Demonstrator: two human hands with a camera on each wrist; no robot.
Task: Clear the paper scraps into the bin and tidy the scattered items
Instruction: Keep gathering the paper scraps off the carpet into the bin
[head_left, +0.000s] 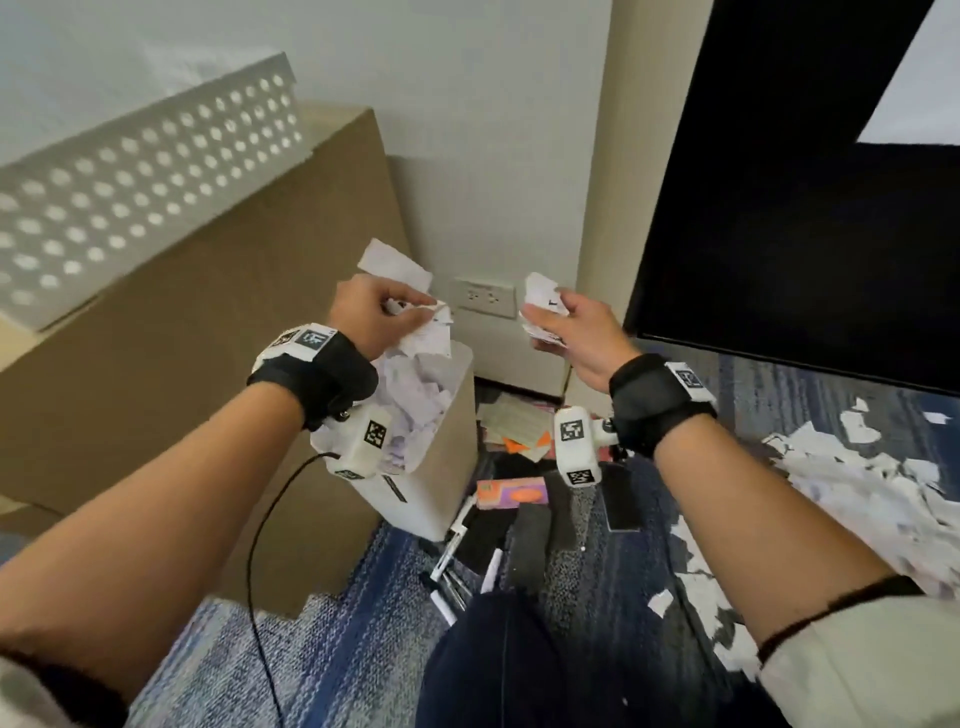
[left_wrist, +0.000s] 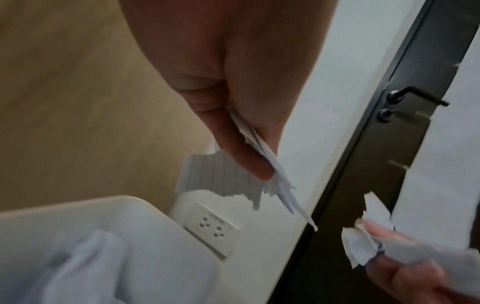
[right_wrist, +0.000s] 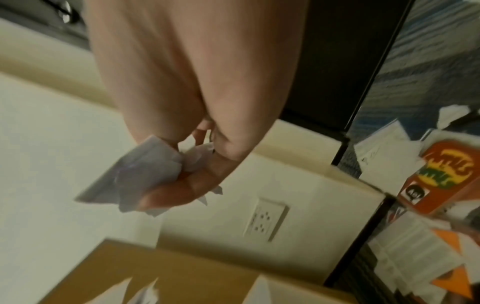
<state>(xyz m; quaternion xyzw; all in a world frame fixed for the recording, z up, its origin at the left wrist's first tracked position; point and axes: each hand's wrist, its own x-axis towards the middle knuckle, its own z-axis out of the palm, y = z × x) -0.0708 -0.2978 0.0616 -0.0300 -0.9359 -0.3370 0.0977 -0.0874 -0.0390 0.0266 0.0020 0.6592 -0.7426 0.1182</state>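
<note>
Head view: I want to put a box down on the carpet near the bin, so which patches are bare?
Bare carpet lies in front of the cardboard box, left of the pens. It is crowded between the bin and the scrap pile: cards, an orange pack and black strips lie there.

White torn paper scraps (head_left: 415, 306) are pinched in a bunch, held directly above the bin (head_left: 441, 467). A second crumpled wad of scraps (head_left: 543, 312) is held at 3 o'clock from the first, clear of the bin mouth. The bin, off-white and rectangular, stands upright on the carpet, heaped to the rim with white scraps. A spread of loose scraps (head_left: 857, 483) lies on the floor at 3 o'clock from the bin. Scattered pens (head_left: 457, 566) and an orange box (head_left: 511, 492) lie at 5 o'clock from the bin.
</note>
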